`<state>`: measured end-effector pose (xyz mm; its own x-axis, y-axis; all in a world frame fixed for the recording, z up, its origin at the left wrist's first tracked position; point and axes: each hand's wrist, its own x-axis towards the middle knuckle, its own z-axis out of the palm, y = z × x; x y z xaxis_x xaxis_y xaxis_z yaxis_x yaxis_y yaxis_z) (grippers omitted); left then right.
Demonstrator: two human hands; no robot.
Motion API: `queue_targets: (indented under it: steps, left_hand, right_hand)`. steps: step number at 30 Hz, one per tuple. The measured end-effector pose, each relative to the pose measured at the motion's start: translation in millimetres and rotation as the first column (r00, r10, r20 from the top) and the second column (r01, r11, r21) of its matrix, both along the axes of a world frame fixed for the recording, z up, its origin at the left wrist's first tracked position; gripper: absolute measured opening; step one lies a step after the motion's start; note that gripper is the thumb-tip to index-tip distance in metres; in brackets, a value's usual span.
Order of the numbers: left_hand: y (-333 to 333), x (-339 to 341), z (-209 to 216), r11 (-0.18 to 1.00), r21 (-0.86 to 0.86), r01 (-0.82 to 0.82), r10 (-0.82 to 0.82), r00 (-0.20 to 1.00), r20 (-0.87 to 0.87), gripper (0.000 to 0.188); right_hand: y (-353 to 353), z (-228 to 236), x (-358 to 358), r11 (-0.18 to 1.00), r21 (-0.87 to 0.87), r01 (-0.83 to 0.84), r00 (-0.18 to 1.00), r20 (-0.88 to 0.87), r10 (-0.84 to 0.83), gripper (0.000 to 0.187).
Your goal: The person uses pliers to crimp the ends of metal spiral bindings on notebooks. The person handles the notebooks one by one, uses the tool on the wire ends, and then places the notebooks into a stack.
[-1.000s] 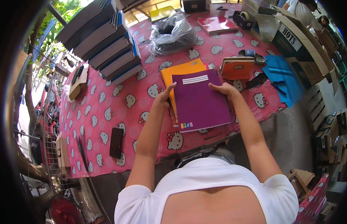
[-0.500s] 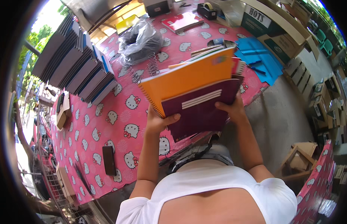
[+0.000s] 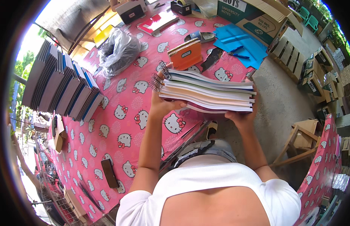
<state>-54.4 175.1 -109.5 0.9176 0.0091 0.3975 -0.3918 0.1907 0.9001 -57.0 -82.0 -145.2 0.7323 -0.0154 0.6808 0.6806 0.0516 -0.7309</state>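
A thick stack of spiral notebooks (image 3: 209,92) is held between my two hands above the table's near edge, its page edges toward me and its pages bowed in a wave. My left hand (image 3: 163,105) grips the left end, thumb along the bottom cover, close to loose wire coils (image 3: 160,81). At the right end my right hand (image 3: 242,117) is closed round the stack, thumb underneath. Just beyond stands a small orange notebook or box (image 3: 185,55) with a label.
Tall stacks of notebooks (image 3: 62,83) line the table's left side. A grey plastic bag (image 3: 118,51), red notebook (image 3: 158,23), tape dispenser (image 3: 181,7) and blue sheets (image 3: 241,43) with pens lie farther back. A large carton (image 3: 254,19) stands far right; a phone (image 3: 109,173) lies near left.
The notebook stack has tipped from showing its orange and purple covers to showing its page edges. Both hands keep hold of it. The view has shifted, and the orange item behind shows now.
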Motion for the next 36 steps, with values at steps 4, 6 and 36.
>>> queue_targets:
  steps: [4, 6, 36]
  left_hand:
    - [4, -1, 12, 0.997, -0.074, -0.003, 0.008, 0.997, 0.075, 0.121]
    - [19, -2, -3, 0.996, 0.052, -0.069, 0.058, 0.98, 0.188, 0.123]
    - [25, 23, 21, 0.92, -0.18, -0.349, 0.357, 0.934, 0.017, 0.041]
  right_hand:
    - [13, 19, 3, 0.995, 0.095, -0.005, 0.998, 0.065, -0.001, 0.117]
    - [7, 13, 3, 0.999, 0.037, 0.005, 0.997, 0.076, -0.008, 0.119]
    - [5, -17, 8, 0.992, 0.052, -0.116, 0.952, -0.28, 0.126, 0.11]
